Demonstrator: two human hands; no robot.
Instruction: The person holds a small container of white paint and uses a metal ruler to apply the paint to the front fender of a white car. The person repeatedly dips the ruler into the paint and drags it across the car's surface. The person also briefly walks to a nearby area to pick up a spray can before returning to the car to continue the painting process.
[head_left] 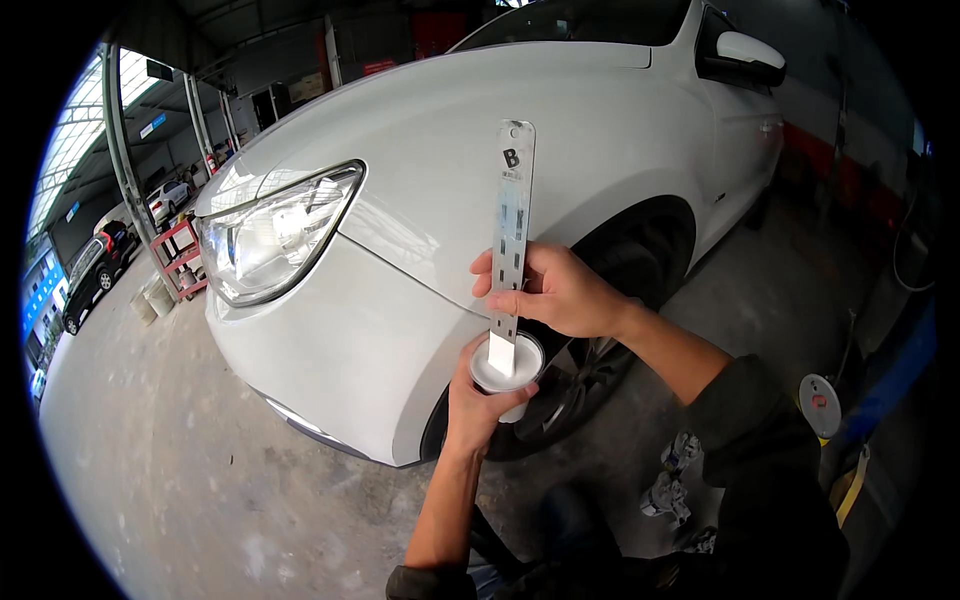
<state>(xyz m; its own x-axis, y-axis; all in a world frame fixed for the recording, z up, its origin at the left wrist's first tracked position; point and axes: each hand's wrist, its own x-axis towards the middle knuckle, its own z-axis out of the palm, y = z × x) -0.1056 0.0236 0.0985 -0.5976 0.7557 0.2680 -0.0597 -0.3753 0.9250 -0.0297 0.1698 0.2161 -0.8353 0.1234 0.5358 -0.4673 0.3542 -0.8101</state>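
Note:
My left hand [472,408] is wrapped round a small cup of white paint [523,375], held upright below the other hand. Between the thumb and fingers of my right hand [560,292] is a flat metal paint stirring stick [513,215] with slots along it and a hole at its top. Its lower end is coated white and stands in the cup's paint. Just behind both hands is the front fender of a white car [440,160]; the car's front wheel [580,390] shows partly behind the cup.
The car's headlight [285,235] is at left, its side mirror [745,55] at upper right. A red cart [180,255] and pale buckets [152,300] stand farther left. Crumpled objects [668,495] lie on the concrete floor [270,490]; a round white-topped can [820,405] is at right.

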